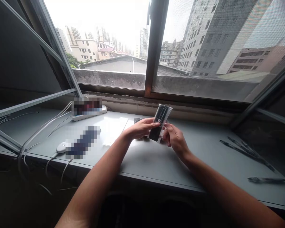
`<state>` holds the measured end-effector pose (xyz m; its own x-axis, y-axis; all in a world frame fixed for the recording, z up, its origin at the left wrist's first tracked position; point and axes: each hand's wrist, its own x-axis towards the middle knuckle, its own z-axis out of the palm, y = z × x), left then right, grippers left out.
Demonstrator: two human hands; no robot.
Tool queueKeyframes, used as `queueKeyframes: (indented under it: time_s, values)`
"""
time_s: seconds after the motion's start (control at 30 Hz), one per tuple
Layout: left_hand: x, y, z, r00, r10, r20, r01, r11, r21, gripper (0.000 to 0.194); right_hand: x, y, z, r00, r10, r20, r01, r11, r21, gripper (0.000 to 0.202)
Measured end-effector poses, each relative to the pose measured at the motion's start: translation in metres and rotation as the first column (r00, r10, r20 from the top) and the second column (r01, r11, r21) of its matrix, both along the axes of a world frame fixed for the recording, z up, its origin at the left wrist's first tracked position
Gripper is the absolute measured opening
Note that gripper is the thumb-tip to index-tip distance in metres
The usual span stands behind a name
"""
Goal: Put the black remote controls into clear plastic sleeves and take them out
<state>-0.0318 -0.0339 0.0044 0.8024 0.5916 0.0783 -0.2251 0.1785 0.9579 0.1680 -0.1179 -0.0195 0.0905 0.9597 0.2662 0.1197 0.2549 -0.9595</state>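
Observation:
A flat black item in a clear plastic sleeve is held up above the desk, tilted, with a small white round mark on its front. My left hand grips it from the left, thumb across the front and fingers behind. At its right edge, my right hand is closed, with thumb and forefinger pinching the sleeve's side. Just behind my left hand lies a dark item with a grid pattern, mostly hidden. What the dark shapes below my left fingers are, I cannot tell.
The grey desk runs below a window. White paper lies left of my hands. Further left are a power strip, a white round device and loose cables. Thin black pen-like sticks and another lie right.

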Motion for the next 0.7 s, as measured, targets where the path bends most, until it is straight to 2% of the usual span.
queueKeyframes:
  time_s: [0.17, 0.37, 0.53, 0.7]
  values:
    - [0.002, 0.001, 0.0, 0.996, 0.079, 0.051, -0.08, 0.997, 0.022, 0.062, -0.004, -0.002, 0.002, 0.996, 0.079, 0.033, -0.076, 0.992, -0.097, 0.073]
    - [0.004, 0.004, -0.002, 0.979, 0.185, 0.081, -0.189, 0.981, 0.035, 0.067, -0.009, -0.007, 0.002, 0.984, 0.177, 0.002, -0.176, 0.981, -0.079, 0.11]
    - [0.001, 0.004, 0.0, 0.968, 0.249, 0.032, -0.25, 0.966, 0.06, 0.064, -0.006, -0.006, -0.002, 0.985, 0.172, -0.032, -0.174, 0.983, -0.059, 0.117]
    - [-0.008, 0.004, 0.007, 0.98, 0.186, -0.076, -0.178, 0.98, 0.092, 0.064, -0.005, -0.003, -0.006, 0.993, 0.119, 0.001, -0.118, 0.991, -0.06, 0.116]
